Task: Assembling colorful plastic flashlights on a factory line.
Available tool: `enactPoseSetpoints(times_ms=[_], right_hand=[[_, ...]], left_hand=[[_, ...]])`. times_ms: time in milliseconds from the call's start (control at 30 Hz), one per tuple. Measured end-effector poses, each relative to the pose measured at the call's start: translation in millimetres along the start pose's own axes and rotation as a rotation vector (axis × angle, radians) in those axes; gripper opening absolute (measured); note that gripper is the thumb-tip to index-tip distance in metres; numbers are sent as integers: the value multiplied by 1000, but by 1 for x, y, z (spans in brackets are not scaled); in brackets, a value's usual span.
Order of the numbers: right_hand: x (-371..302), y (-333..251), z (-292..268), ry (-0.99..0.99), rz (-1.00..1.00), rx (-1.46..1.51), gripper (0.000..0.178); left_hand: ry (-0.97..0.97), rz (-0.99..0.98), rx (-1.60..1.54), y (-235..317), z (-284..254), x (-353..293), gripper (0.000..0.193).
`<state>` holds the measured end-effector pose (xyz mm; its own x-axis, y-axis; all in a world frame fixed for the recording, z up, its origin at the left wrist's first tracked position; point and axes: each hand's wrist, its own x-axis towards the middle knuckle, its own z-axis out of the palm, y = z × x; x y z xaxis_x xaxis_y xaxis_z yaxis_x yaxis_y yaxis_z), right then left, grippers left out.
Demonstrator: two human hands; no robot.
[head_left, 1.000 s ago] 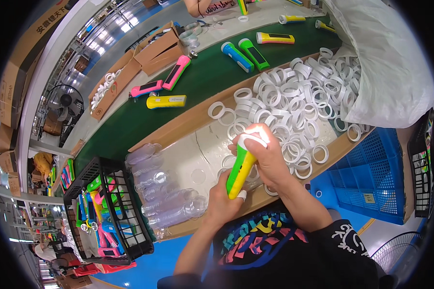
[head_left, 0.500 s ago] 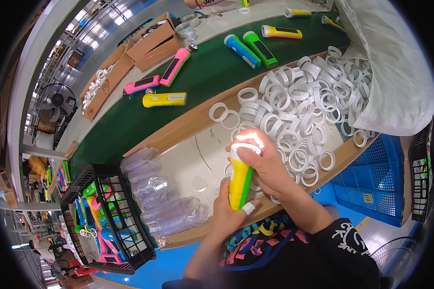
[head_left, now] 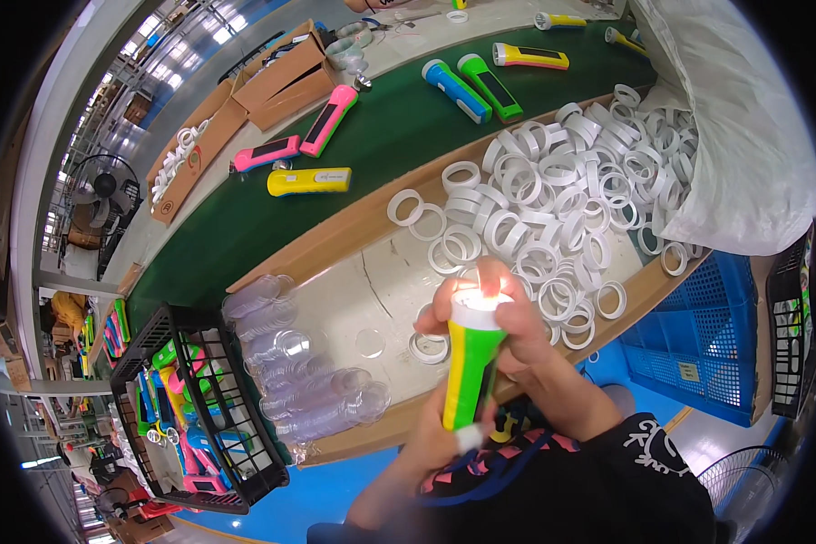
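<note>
A yellow and green flashlight (head_left: 468,367) with a white head ring stands nearly upright in front of me, its lamp shining. My left hand (head_left: 433,444) wraps round the lower end of its body; a white wrapping shows on one digit. At the top, the fingers of my right hand (head_left: 521,331) close round the white ring, with fingertips over the glowing rim. Just beyond, loose white plastic rings (head_left: 553,238) lie heaped in a shallow cardboard tray (head_left: 358,295). Stacks of clear round lenses (head_left: 313,358) lie at the tray's left end, and one clear disc (head_left: 370,343) rests apart.
A green conveyor belt (head_left: 218,231) behind the tray carries several flashlights, including a yellow one (head_left: 308,180). At left, a black basket (head_left: 231,426) holds colourful flashlights. A blue crate (head_left: 689,335) stands at right, below a white plastic sheet (head_left: 725,136). Cardboard boxes (head_left: 286,82) stand beyond the belt.
The flashlight has turned about its length, now showing more green, and shifted slightly right and down. My right hand has moved from its side to fingers round the head; my left slid lower.
</note>
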<state>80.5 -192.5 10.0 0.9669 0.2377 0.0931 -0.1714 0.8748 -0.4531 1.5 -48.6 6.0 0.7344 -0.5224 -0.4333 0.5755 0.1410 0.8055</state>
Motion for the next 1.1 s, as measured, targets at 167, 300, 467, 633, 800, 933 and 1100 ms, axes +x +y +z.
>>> enactPoseSetpoints(times_ms=[167,300,467,633,800,933,1100], right_hand=[[-1,4,-9,224,-189,-530,21],[3,-5,-12,402,42,-452,19],[5,-13,-28,276,113,-194,27],[6,-10,-26,174,172,-96,34],[5,-10,-19,184,76,-325,35],[1,-15,2,206,85,-323,41],[-5,9,0,-180,-17,168,49]], left_hand=[[308,258,833,1,-21,31,58],[302,280,466,4,-19,35,58],[-19,17,-348,7,-37,32,46],[-147,-75,-490,21,-28,32,56],[237,258,685,22,-13,33,60],[-143,-110,-217,14,-13,18,61],[-490,-204,-806,7,6,0,68]])
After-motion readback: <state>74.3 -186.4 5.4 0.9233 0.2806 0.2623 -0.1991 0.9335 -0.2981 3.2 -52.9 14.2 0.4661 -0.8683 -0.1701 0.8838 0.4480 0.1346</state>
